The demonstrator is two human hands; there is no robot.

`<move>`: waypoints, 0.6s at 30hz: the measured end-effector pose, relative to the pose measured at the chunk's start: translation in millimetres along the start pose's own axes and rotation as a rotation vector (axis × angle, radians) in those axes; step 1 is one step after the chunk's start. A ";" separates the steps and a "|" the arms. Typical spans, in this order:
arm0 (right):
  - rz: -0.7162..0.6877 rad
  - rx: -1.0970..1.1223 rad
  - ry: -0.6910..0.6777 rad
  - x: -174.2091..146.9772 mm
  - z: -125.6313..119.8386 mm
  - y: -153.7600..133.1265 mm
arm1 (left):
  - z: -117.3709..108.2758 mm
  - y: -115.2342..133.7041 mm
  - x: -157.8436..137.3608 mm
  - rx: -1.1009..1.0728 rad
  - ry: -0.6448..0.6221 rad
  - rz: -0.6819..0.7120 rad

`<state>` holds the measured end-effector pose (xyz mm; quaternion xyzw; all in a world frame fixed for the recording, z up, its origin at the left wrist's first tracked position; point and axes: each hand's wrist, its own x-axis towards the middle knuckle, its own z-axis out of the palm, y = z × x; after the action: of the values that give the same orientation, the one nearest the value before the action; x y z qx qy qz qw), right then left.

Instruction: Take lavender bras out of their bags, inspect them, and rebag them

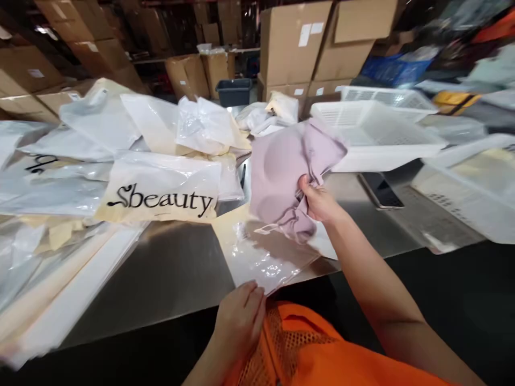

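A pale mauve bra [277,166] hangs from my right hand [317,201], whose thumb and fingers are closed around its gathered edge. A small white tag dangles at its lower side. Below it, a clear-fronted plastic bag [261,254] with a cream back lies partly over the table's front edge. My left hand [241,313] has its fingers closed on the near edge of that bag. To the left lies a white bag printed "Sbeauty" [161,187], among several similar packed bags [205,126].
White plastic baskets [378,155] stand at the back right, with another basket [475,182] at the far right. A phone [381,190] lies on the metal table [173,268]. Stacked flat bags [92,273] cover the left front. Cardboard boxes [293,48] rise behind.
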<state>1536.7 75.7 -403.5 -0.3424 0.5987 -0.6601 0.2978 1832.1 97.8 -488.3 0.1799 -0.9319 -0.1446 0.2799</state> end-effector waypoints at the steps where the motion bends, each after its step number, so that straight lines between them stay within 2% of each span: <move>1: 0.015 0.101 0.035 -1.0 -7.5 -3.6 | 8.2 2.7 7.6 0.061 -0.048 0.082; 5: 0.040 0.190 0.081 -12.9 -35.4 -13.4 | 32.4 11.0 42.3 0.282 -0.416 0.187; 8: 0.013 0.178 0.097 -26.2 -55.4 -18.6 | 37.3 15.7 60.1 0.387 -0.676 0.201; 10: -0.012 0.181 0.139 -36.0 -68.3 -21.0 | 35.8 15.1 68.2 0.371 -0.796 0.184; 14: -0.030 0.187 0.222 -57.7 -95.7 -20.9 | 27.8 3.0 88.0 0.288 -0.906 0.039; 16: -0.022 0.189 0.268 -71.1 -110.5 -16.7 | 21.9 -3.9 100.2 0.258 -0.896 -0.014; 18: -0.059 0.210 0.382 -87.1 -124.6 -8.8 | 15.4 -8.5 109.9 0.204 -0.865 -0.035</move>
<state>1487.3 219.6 -409.1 -0.1957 0.5620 -0.7801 0.1932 1739.9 47.1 -452.2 0.1452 -0.9695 -0.1187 -0.1575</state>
